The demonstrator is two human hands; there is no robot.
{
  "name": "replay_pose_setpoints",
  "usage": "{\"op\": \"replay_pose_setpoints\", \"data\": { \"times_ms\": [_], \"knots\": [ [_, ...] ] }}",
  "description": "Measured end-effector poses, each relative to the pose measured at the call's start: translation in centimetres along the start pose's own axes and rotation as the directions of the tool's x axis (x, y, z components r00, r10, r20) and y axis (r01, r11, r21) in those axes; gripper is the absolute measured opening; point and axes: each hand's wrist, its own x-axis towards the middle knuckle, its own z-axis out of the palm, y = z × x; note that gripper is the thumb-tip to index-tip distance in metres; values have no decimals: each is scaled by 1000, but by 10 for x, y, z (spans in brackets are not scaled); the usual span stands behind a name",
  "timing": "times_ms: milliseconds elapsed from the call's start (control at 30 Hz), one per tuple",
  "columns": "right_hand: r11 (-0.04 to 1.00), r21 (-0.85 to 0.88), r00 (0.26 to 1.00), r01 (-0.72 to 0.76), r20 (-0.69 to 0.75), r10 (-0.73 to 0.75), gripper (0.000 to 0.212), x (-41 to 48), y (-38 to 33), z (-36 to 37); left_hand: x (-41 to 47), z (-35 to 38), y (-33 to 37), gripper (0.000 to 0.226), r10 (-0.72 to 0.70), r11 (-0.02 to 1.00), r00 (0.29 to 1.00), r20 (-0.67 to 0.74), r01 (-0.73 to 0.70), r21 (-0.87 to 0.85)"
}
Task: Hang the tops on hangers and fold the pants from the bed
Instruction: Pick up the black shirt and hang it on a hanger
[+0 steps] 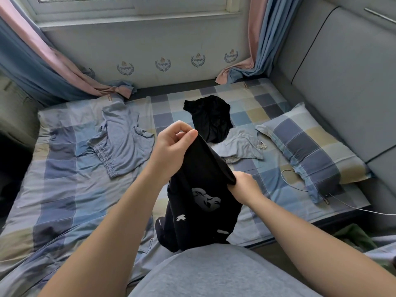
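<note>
The left hand (173, 144) pinches the top edge of a black piece of clothing with white pictures (203, 206). The right hand (244, 186) grips its side, above the checked bed (64, 189). Farther back lie blue-grey clothes (124, 142) and a black top (212, 118).

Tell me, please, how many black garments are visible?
2: a printed black garment gripped by the left hand and right hand, and a plain black garment on the bed beyond; others possibly hidden.
</note>
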Motion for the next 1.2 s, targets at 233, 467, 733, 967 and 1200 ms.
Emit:
{"op": "replay_pose_setpoints", "data": {
  "times_ms": [233, 467, 733, 967, 1200],
  "knots": [
    [978, 89, 982, -191, 32, 188, 29, 5, 26, -7, 0, -12, -28, 19, -139, 989, 971, -196, 147, 25],
    [643, 740, 980, -198, 144, 137, 14, 10, -24, -36, -3, -3, -57, 3, -318, 936, 947, -40, 320, 147],
    [492, 865, 995, -97, 69, 75, 25, -2, -68, -62, -30, 41, -83, 40, -402, 897, 846, 349, 289, 334],
    [354, 935, 994, 23, -60, 95, 18, -4, -71, -90, -24, 41, -97, 9, -284, 898, 955, 82, 235, 372],
    [353, 929, 993, 114, -121, -2, 21, -4, -58, -103, -3, 16, -60, 35, -353, 936, 918, -182, 346, -67]
  ]
}}
